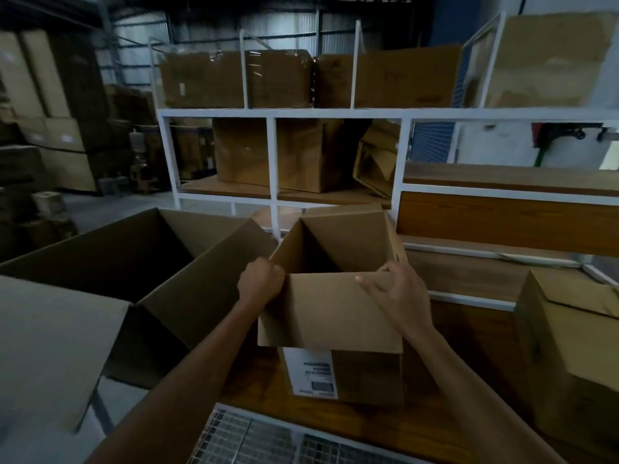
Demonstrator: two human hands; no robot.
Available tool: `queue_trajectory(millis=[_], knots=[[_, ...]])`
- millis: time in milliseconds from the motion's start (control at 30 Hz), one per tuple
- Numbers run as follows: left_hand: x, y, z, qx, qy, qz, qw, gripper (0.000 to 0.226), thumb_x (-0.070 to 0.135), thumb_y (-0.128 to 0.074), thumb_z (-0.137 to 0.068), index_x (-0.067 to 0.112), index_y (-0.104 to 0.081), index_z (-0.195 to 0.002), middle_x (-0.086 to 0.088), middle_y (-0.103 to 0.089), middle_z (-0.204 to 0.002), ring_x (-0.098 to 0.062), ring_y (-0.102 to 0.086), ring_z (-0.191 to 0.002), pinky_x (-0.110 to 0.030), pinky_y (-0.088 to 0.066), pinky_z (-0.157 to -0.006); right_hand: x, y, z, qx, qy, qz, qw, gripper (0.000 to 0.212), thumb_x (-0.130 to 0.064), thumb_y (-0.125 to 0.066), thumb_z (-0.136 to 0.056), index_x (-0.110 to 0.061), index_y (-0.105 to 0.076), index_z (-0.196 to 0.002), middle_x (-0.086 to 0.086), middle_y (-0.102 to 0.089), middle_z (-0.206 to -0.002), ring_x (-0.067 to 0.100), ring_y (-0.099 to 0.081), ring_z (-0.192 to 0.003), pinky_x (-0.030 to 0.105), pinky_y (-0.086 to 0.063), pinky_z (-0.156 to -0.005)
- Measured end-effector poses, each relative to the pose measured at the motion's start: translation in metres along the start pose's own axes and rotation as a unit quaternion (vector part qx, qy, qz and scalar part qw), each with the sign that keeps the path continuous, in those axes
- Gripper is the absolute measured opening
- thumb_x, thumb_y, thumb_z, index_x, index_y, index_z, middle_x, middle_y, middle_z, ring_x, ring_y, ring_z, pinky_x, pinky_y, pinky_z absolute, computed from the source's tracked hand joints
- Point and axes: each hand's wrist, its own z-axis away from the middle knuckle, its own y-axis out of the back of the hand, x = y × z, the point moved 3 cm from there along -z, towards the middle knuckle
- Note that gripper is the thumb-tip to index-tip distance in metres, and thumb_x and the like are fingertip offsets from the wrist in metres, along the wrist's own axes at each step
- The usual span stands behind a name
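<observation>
Gripping the open cardboard box [335, 313] at frame centre: left hand [261, 283] curled on its left rim corner, right hand [398, 293] pinching the near flap. Box stands upright on the wooden counter [469, 346]. Larger open carton [150, 262] sits just left.

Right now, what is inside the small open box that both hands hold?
Only bare cardboard walls show inside the small box. Its floor is hidden by shadow and the near flap; the left hand and right hand grip that flap's corners.
</observation>
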Motion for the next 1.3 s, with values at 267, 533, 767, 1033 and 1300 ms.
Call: queue_trajectory(millis=[267,533,767,1033,1300], knots=[[-0.05,0.039,-0.043,0.034,-0.067,-0.03,0.997,0.022,0.02,-0.041,-0.094,0.013,-0.061,-0.086,-0.009,-0.065,-0.085,-0.025,-0.064,-0.074,-0.042,-0.057,-0.071,-0.053,-0.056,-0.038,0.039,0.039,0.034,0.998,0.045,-0.062,-0.067,-0.08,-0.023,-0.046,-0.072,-0.003,-0.048,-0.075,0.014,-0.046,-0.066,0.031,-0.04,-0.059],[-0.07,0.069,-0.08,0.045,-0.099,-0.077,0.991,0.011,0.024,-0.049,-0.096,0.019,-0.057,-0.092,-0.001,-0.061,-0.085,-0.017,-0.063,-0.07,-0.038,-0.058,-0.068,-0.052,-0.116,-0.007,0.038,-0.042,0.075,0.996,0.063,-0.08,-0.046,-0.078,-0.018,-0.05,-0.068,0.019,-0.064,-0.123,0.02,-0.062,-0.076,0.032,-0.051,-0.065],[-0.091,0.057,-0.067,0.111,-0.191,0.056,0.974,0.021,0.025,-0.039,-0.099,0.019,-0.054,-0.086,-0.001,-0.057,-0.096,-0.014,-0.054,-0.079,-0.039,-0.048,-0.079,-0.061,-0.132,-0.001,0.065,-0.095,0.046,0.992,0.067,-0.072,-0.055,-0.081,-0.019,-0.057,-0.121,0.005,-0.041,-0.154,0.023,-0.05,-0.128,0.027,-0.032,-0.09],[-0.111,0.05,-0.042,0.136,-0.238,0.083,0.958,0.044,0.042,-0.041,-0.102,0.015,-0.048,-0.136,-0.014,-0.043,-0.149,-0.03,-0.034,-0.142,-0.045,-0.022,-0.117,-0.064,-0.123,0.026,0.026,-0.124,0.063,0.99,0.082,-0.068,-0.054,-0.084,-0.032,-0.021,-0.151,0.0,-0.032,-0.156,0.024,-0.039,-0.137,0.048,-0.042,-0.104],[-0.052,0.034,0.051,0.02,-0.355,0.082,0.931,0.044,0.048,-0.043,-0.1,0.016,-0.058,-0.126,-0.012,-0.037,-0.155,-0.025,-0.02,-0.15,-0.04,-0.024,-0.115,-0.071,-0.044,0.084,0.021,-0.103,0.114,0.988,0.065,-0.048,-0.06,-0.092,-0.024,-0.036,-0.148,0.002,-0.04,-0.153,0.02,-0.039,-0.138,0.044,-0.04,-0.11]])
